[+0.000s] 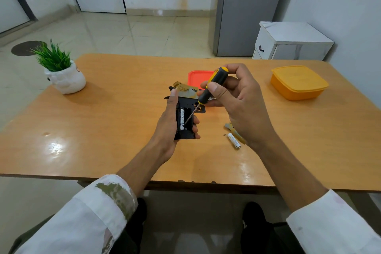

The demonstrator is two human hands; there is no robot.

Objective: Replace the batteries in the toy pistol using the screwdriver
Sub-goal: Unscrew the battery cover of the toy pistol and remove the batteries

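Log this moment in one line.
left hand grips toy pistol, cover off | right hand holds screwdriver, tip at fitted battery | loose battery on table

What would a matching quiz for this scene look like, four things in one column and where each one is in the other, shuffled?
1. screwdriver
2. toy pistol
3. loose battery
4. plant pot

A. far left of the table
B. gripped by the left hand
C. lying flat beside the right hand
D. held in the right hand

Pairs: 1-D, 2-B, 3-C, 4-A
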